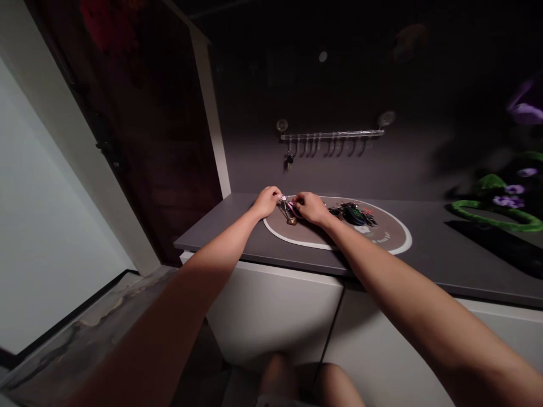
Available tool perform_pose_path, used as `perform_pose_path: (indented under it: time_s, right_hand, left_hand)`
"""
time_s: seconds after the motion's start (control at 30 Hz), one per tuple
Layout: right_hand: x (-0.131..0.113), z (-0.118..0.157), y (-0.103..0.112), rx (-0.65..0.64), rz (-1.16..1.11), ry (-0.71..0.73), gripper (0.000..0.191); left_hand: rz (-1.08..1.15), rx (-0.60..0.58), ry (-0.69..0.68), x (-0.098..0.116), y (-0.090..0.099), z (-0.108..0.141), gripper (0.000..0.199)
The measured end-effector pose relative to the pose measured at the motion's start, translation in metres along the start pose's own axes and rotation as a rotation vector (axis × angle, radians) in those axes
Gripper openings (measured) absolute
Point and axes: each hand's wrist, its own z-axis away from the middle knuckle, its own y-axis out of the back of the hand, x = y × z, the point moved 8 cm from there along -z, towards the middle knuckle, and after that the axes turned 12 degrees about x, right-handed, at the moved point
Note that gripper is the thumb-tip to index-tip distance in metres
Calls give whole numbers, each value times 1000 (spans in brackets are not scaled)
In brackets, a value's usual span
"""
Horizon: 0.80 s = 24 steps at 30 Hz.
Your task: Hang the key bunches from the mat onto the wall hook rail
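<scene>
My left hand (pixel 266 202) pinches the ring end of a bunch of keys (pixel 291 219) over the left part of an oval brown mat (pixel 309 238). A little to its right, my right hand (pixel 313 208) is closed with its fingertips at a pink strap (pixel 293 209) on the same bunch. The bunch has a brownish, gold-looking piece at its lower end. Right of my right hand, a pile of keys and key fobs (pixel 354 213) lies on the mat, partly hidden by that hand.
On the wall above, a clear rail with hooks (pixel 333 135) carries one hanging set of keys (pixel 289 161) at its left end. The mat lies on a grey counter (pixel 220 221) over white cabinets (pixel 275 305). Purple flowers (pixel 509 198) with a green ring stand at right. A dark door (pixel 161 141) is at left.
</scene>
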Motion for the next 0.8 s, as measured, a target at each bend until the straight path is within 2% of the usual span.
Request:
perform_pose_path:
  time_s: [0.47, 0.8]
  right_hand:
    - [-6, -2, 16, 198, -237, 38, 21]
    - [-6, -4, 15, 207, -436, 34, 17]
  left_hand:
    - [244, 32, 29, 8, 8, -5, 8]
    - [448, -20, 102, 6, 2, -4, 12]
